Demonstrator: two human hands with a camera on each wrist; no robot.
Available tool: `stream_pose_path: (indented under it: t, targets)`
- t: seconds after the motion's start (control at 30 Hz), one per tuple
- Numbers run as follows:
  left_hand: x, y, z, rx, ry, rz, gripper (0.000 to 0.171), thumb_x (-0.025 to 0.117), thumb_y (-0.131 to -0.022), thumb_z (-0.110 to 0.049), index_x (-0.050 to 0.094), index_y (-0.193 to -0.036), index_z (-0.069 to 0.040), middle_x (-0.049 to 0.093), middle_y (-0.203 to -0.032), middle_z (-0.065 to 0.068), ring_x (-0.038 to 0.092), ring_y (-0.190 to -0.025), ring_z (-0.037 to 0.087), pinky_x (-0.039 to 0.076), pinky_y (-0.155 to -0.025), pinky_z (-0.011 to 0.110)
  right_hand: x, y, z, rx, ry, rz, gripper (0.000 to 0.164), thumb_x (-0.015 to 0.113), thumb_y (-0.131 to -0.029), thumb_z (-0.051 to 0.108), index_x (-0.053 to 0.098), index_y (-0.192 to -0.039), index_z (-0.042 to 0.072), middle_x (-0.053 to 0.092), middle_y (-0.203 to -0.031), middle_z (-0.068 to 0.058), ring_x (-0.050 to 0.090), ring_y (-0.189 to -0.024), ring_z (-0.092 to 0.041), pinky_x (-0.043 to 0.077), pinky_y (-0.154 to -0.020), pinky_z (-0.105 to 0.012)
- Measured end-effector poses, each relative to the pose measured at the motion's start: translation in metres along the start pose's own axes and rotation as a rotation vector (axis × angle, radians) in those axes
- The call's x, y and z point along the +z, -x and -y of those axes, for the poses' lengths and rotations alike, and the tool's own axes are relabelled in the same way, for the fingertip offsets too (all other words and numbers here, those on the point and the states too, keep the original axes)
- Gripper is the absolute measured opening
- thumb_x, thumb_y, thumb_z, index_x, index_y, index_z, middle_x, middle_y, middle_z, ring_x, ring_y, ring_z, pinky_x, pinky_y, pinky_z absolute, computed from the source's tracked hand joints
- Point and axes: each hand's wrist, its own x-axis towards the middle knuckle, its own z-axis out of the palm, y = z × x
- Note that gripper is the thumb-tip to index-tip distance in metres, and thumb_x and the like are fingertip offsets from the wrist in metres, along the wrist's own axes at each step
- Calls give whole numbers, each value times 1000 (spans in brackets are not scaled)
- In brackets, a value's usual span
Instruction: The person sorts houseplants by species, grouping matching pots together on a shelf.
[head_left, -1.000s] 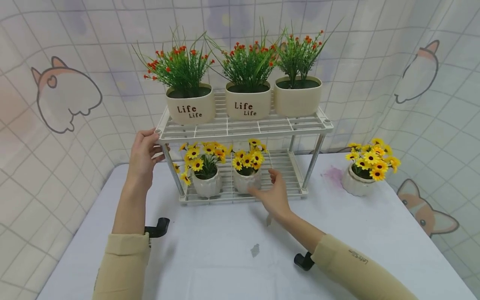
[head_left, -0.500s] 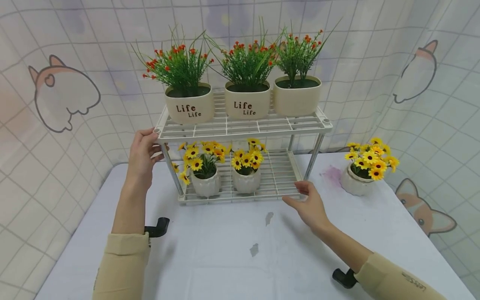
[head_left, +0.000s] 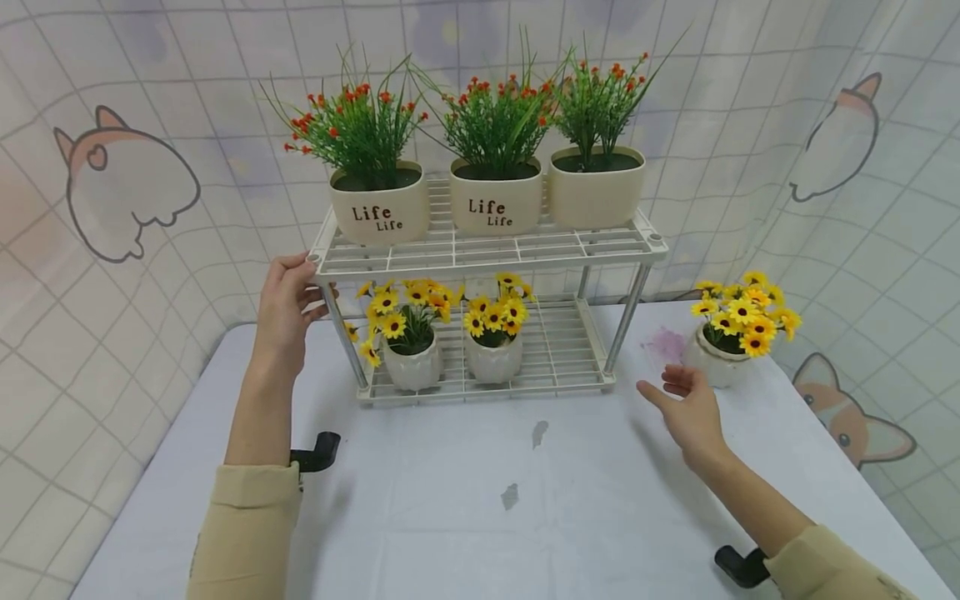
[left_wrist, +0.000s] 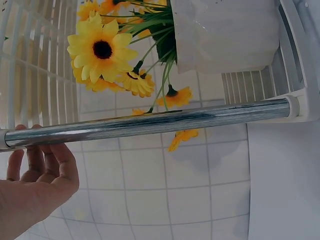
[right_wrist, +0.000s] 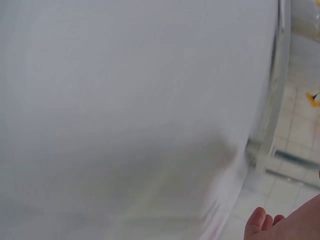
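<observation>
A white two-tier wire rack [head_left: 480, 271] with silver posts stands on the table. My left hand [head_left: 283, 308] grips its upper left front corner; in the left wrist view the fingers [left_wrist: 64, 159] curl behind the metal post [left_wrist: 165, 121]. On the lower shelf are two white pots of yellow artificial sunflowers, one at the left [head_left: 412, 365] and one in the middle [head_left: 493, 360]. A third sunflower pot [head_left: 716, 360] sits on the table right of the rack. Just in front of it hovers my right hand [head_left: 692, 414], holding nothing, thumb apart from the fingers.
Three cream oval planters with red-flowered greenery, the left one [head_left: 380, 207], the middle one [head_left: 497, 200] and the right one [head_left: 596, 196], line the top shelf. A white cloth covers the table [head_left: 450, 533]. Patterned curtains [head_left: 247, 108] hang behind and at the sides.
My right hand has moved away from the middle sunflower pot, rightward past the rack's front corner to the pot on the table. The left hand has kept its grip on the rack.
</observation>
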Motion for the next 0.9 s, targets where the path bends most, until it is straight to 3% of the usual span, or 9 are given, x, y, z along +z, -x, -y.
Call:
stream_pose_path:
  t: [0.2, 0.3, 0.4, 0.57, 0.63, 0.73, 0.9]
  targets:
    - [0, 1, 1, -1, -9, -6, 23, 42, -108, -37, 51, -124, -22, 59, -108, 2, 55, -100, 20, 38, -90, 37, -16, -17, -12, 104, -30, -129, 75, 67, -100, 35, 26, -153, 0, 37, -150, -20, 39, -132, -31, 42, -105, -37]
    - [0, 1, 1, 1, -9, -5, 24, 42, -108, -37, 51, -125, -22, 59, -108, 2, 55, -100, 20, 39, -90, 37, -24, -26, -16, 143, -44, -201, 78, 68, -99, 37, 24, -152, 2, 38, -146, -16, 42, -125, -26, 44, -99, -31]
    - [1, 0, 1, 3, 0, -4, 23, 43, -108, -37, 52, -124, -22, 59, -108, 2, 56, -100, 20, 39, -89, 37, -32, -35, -19, 189, -81, -268, 82, 70, -97, 40, 20, -151, 6, 39, -131, -8, 43, -110, -19, 44, -88, -25]
    - [0, -1, 1, -2, 12, -7, 22, 44, -108, -36, 52, -122, -22, 60, -108, 2, 56, -99, 20, 39, -90, 37, -45, -48, -22, 233, -150, -342, 85, 74, -93, 42, 15, -146, 12, 33, -116, -1, 40, -95, -15, 42, -82, -28]
    - [0, -1, 2, -4, 11, -7, 22, 43, -107, -36, 52, -122, -22, 60, -108, 2, 56, -99, 20, 39, -90, 37, -49, -53, -23, 245, -172, -354, 88, 76, -91, 43, 14, -146, 13, 33, -123, -4, 40, -100, -16, 42, -84, -29]
    - [-1, -1, 2, 1, 4, -8, 22, 43, -108, -36, 52, -123, -22, 60, -108, 2, 56, -99, 20, 39, -90, 37, -51, -60, -25, 262, -217, -357, 97, 78, -89, 43, 9, -151, 14, 27, -144, -12, 40, -119, -23, 41, -96, -30]
    - [-1, -1, 3, 13, -5, -3, 23, 42, -108, -36, 52, -123, -22, 60, -108, 2, 55, -100, 20, 39, -90, 37, -50, -72, -29, 244, -232, -375, 109, 79, -88, 43, 0, -158, 16, 9, -162, -15, 19, -149, -26, 26, -117, -33]
